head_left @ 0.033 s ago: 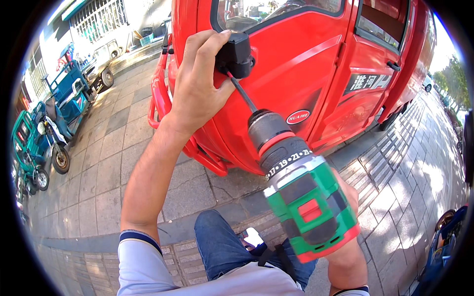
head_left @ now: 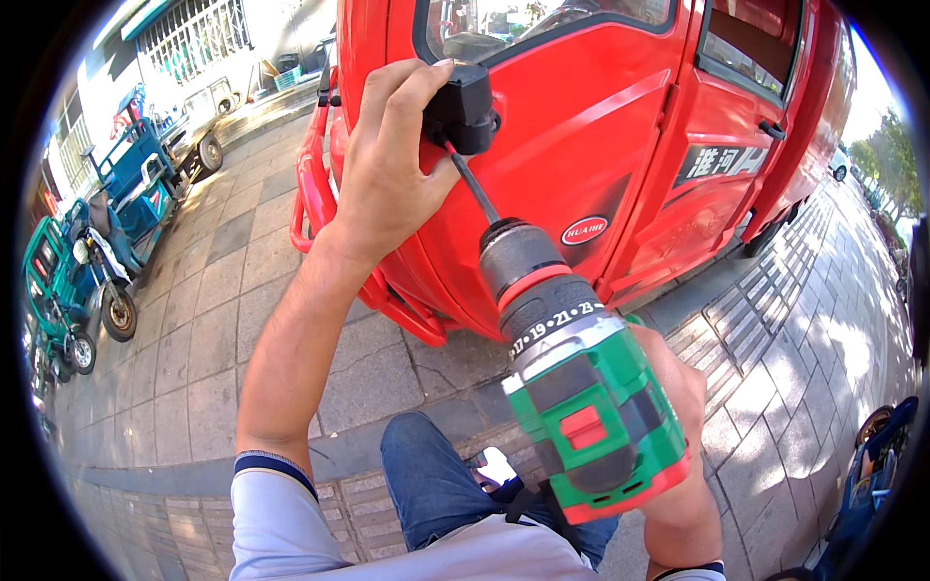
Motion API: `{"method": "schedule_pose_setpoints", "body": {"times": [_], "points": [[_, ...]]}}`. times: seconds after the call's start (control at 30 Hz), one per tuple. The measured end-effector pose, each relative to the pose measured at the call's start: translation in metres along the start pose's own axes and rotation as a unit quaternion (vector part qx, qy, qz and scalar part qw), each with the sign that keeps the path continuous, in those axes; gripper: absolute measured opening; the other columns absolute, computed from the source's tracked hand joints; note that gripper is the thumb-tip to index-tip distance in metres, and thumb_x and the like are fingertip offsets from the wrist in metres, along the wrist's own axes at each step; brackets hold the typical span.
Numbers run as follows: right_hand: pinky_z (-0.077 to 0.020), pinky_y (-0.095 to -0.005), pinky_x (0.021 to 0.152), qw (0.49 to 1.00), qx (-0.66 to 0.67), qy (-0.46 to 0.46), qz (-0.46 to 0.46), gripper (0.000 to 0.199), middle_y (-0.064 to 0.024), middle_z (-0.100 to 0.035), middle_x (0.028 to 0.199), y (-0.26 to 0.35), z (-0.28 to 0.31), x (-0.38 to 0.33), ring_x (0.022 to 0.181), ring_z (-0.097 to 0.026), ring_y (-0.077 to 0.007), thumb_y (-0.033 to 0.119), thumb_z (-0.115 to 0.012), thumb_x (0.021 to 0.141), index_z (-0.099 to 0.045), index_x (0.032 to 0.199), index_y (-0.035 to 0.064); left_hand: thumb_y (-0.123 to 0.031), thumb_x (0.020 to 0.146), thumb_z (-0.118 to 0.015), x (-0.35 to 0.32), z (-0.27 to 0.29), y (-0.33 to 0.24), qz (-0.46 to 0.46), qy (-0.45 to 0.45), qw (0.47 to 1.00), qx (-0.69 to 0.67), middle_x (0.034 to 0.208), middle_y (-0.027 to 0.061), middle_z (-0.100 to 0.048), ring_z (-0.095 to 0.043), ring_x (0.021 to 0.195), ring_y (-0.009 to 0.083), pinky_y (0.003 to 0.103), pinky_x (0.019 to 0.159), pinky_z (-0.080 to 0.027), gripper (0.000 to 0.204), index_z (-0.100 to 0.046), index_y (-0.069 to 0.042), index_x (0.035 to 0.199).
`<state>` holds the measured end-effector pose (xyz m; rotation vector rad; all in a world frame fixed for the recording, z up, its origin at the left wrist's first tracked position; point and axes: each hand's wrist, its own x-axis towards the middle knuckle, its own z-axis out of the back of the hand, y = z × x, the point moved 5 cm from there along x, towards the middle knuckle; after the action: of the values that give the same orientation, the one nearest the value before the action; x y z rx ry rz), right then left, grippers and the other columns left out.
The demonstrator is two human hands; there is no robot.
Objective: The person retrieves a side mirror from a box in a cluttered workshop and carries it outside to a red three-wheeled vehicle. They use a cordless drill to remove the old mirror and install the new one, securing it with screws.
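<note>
Sunlit paved sidewalk (head_left: 223,320), parked blue tricycles (head_left: 126,194), white building (head_left: 194,39)

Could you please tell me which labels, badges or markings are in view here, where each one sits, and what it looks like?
Oval badge: on the red vehicle's front panel, right of the drill bit; red with a white rim.
Lettering plate: on the red vehicle's side door; dark grey strip, pale characters.
Number ring: around the green-and-red cordless drill's collar; black band, white figures.
</note>
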<state>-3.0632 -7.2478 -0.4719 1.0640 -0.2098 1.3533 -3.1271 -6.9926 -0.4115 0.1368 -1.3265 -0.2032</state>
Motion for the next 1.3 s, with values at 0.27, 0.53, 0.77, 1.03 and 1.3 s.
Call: {"method": "schedule_pose_setpoints", "body": {"times": [0.27, 0.53, 0.77, 1.03, 1.3], "points": [[-0.0582, -0.0376, 0.069, 0.999, 0.044, -0.015, -0.018, 0.063, -0.0155, -0.071, 0.094, 0.013, 0.01, 0.001, 0.08, -0.074, -0.0333, 0.022, -0.092, 0.063, -0.063, 0.115, -0.0003, 0.007, 0.064, -0.084, 0.001, 0.002, -0.001, 0.007, -0.002, 1.0, -0.006, 0.128, 0.0179, -0.053, -0.059, 0.113, 0.0338, 0.04, 0.09, -0.055, 0.083, -0.048, -0.004, 0.138], [-0.0575, -0.03, 0.085, 0.992, 0.078, 0.002, -0.095, 0.053, -0.008, -0.073, 0.109, 0.005, 0.013, -0.011, 0.096, -0.072, -0.0161, 0.017, -0.08, 0.081, -0.062, 0.127, -0.0019, 0.004, 0.065, -0.087, -0.001, -0.003, -0.003, -0.007, 0.003, 1.0, -0.005, 0.128, 0.0187, -0.054, -0.058, 0.114, 0.0339, 0.04, 0.091, -0.053, 0.081, -0.048, -0.003, 0.136], [-0.0576, -0.0296, 0.085, 0.966, 0.139, -0.029, -0.217, 0.053, -0.0086, -0.073, 0.109, -0.008, 0.024, -0.044, 0.097, -0.071, -0.0158, 0.014, -0.081, 0.079, -0.062, 0.127, -0.0017, 0.007, 0.061, -0.085, -0.002, -0.004, -0.026, -0.009, 0.006, 1.0, 0.003, 0.125, 0.0189, -0.054, -0.058, 0.111, 0.0341, 0.04, 0.089, -0.053, 0.083, -0.049, -0.003, 0.135], [-0.0569, -0.038, 0.086, 0.919, 0.259, -0.134, -0.266, 0.065, -0.0103, -0.072, 0.106, -0.063, 0.054, -0.119, 0.097, -0.071, -0.0225, 0.006, -0.088, 0.071, -0.058, 0.129, -0.0024, 0.012, 0.058, -0.078, -0.08, -0.056, -0.112, 0.131, 0.09, 0.984, -0.079, 0.125, 0.0232, -0.049, -0.063, 0.101, 0.0388, 0.041, 0.069, -0.06, 0.085, -0.045, -0.003, 0.135], [-0.0558, -0.0343, 0.083, 0.891, 0.205, -0.088, -0.396, 0.064, -0.0081, -0.072, 0.103, -0.14, 0.112, -0.22, 0.091, -0.069, -0.0175, 0.001, -0.085, 0.071, -0.059, 0.129, -0.0032, 0.015, 0.069, -0.071, -0.207, -0.169, -0.162, 0.371, 0.165, 0.883, -0.236, 0.129, 0.0197, -0.047, -0.056, 0.119, 0.0289, 0.037, 0.096, -0.053, 0.08, -0.037, -0.002, 0.139]]}}
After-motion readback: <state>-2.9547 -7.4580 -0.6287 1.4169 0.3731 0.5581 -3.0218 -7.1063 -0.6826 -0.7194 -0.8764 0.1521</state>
